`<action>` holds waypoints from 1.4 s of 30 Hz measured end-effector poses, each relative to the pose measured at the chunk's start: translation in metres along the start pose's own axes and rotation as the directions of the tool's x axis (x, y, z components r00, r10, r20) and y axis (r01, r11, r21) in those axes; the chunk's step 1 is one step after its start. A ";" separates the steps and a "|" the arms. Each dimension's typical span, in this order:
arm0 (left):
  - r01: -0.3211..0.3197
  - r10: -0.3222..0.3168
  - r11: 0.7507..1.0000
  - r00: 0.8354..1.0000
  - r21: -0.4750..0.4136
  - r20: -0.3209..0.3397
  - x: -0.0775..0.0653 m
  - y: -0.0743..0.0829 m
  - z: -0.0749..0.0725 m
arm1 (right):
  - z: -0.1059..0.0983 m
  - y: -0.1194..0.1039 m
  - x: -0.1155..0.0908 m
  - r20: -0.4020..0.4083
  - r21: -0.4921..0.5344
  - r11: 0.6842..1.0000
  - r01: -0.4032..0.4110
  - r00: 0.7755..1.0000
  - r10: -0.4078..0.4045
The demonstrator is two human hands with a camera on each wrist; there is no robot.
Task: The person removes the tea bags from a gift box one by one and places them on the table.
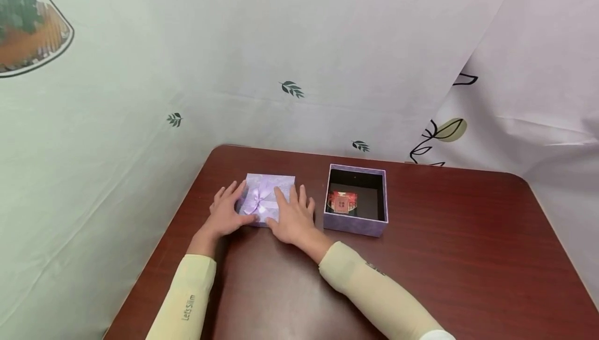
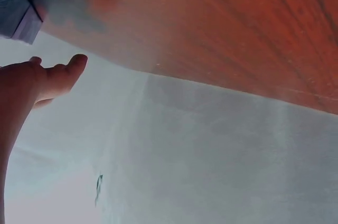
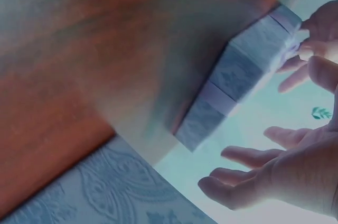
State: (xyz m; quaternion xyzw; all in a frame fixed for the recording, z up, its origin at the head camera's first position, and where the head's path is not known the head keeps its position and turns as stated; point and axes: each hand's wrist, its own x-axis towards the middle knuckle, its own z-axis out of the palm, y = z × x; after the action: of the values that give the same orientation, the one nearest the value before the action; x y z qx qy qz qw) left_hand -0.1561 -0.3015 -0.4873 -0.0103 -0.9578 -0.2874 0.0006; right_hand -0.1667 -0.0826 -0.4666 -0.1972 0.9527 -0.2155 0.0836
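Observation:
A square lilac gift box lid (image 1: 277,185) with a ribbon bow (image 1: 255,202) lies flat on the table, between my two hands. My left hand (image 1: 226,214) is at the lid's left side, fingers extended and thumb near the front edge. Over the right side of the lid is my right hand (image 1: 294,219), its fingers spread. In the right wrist view, the lid's side (image 3: 235,73) shows beyond the loosely bent fingers of the right hand (image 3: 285,171). The left wrist view shows the left hand (image 2: 47,81) below a corner of the lid (image 2: 16,12).
Right of the lid stands the uncovered purple box (image 1: 355,225), dark inside. A small red printed packet (image 1: 343,203) lies in it. The brown wooden table (image 1: 449,246) extends to the right. A white patterned cloth (image 1: 327,69) hangs behind the table.

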 end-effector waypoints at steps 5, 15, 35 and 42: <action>-0.022 0.023 0.999 0.999 0.030 -0.024 0.000 0.010 -0.004 | -0.012 -0.003 -0.003 -0.041 -0.003 1.000 0.025 0.999 -0.025; -0.078 0.080 0.996 0.996 0.038 -0.038 -0.003 0.032 -0.014 | -0.036 0.001 -0.011 -0.087 0.020 0.999 0.029 0.996 -0.028; -0.223 0.224 0.974 0.973 0.032 -0.058 0.008 0.081 -0.005 | -0.081 0.037 -0.031 -0.224 0.056 0.998 -0.019 0.974 0.032; -0.273 0.273 0.962 0.959 0.010 -0.073 0.012 0.091 0.008 | -0.086 0.052 -0.034 -0.232 0.064 0.997 -0.045 0.971 0.059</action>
State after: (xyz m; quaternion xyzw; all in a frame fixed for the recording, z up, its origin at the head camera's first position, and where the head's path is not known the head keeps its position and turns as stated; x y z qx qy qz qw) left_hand -0.1658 -0.2205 -0.4438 -0.1317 -0.9465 -0.2849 0.0754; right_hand -0.1745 0.0074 -0.4107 -0.1429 0.9541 -0.2627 -0.0179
